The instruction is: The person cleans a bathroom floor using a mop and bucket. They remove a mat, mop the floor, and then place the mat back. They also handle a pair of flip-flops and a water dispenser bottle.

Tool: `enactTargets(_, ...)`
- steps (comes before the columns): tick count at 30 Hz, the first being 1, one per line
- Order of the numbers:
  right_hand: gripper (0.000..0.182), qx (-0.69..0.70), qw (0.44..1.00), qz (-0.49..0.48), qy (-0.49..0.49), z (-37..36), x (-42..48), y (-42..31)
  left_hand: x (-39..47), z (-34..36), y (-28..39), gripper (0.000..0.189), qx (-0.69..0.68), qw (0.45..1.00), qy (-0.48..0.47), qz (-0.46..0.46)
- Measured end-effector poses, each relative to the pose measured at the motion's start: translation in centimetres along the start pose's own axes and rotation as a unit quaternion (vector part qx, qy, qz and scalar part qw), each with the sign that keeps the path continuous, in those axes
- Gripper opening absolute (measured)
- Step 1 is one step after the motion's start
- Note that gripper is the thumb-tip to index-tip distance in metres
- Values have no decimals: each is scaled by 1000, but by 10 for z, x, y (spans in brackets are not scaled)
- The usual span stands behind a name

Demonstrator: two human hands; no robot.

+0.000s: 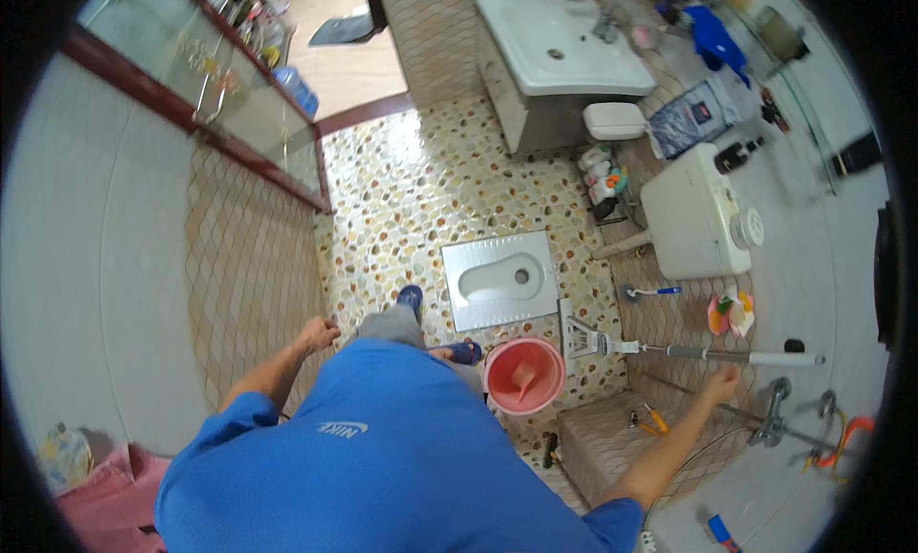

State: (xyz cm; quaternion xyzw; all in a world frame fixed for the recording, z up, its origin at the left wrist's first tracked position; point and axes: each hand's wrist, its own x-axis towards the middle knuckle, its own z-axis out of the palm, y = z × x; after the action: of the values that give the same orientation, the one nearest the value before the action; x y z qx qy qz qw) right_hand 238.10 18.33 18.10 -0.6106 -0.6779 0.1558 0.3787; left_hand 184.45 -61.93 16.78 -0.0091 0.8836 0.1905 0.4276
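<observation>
My left hand (319,334) hangs beside the tiled wall at the left, loosely curled, with no object visible in it. On the right, my right hand (721,382) is just below the handle of a squeeze mop (699,353); whether its fingers touch the handle cannot be told. The mop's white head (566,338) is beside the squat toilet (500,280). Close to the mop head, a pink bucket (524,376) holds a pink plastic dipper (524,373).
A washbasin (531,36) stands at the upper right, with a toilet cistern (692,212) on the wall below it. A glass door (251,101) is at the upper left. A tiled ledge (599,438) and a shower mixer tap (771,417) lie near my right arm.
</observation>
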Motion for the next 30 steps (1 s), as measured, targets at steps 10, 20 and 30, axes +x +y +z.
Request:
enactTargets(10,10,40,722,340,-601,71,-528,-116,78,-15,-31,32,48,997,0,61)
enactTargets(20,23,-76,817,189,-539,169,-579,-247,224,-139,-38,31,-141,989,-49,8)
enactTargets(30,22,116,778,396,-474,335,-430,-424,292,-272,-15,14,-431,900,26,-64)
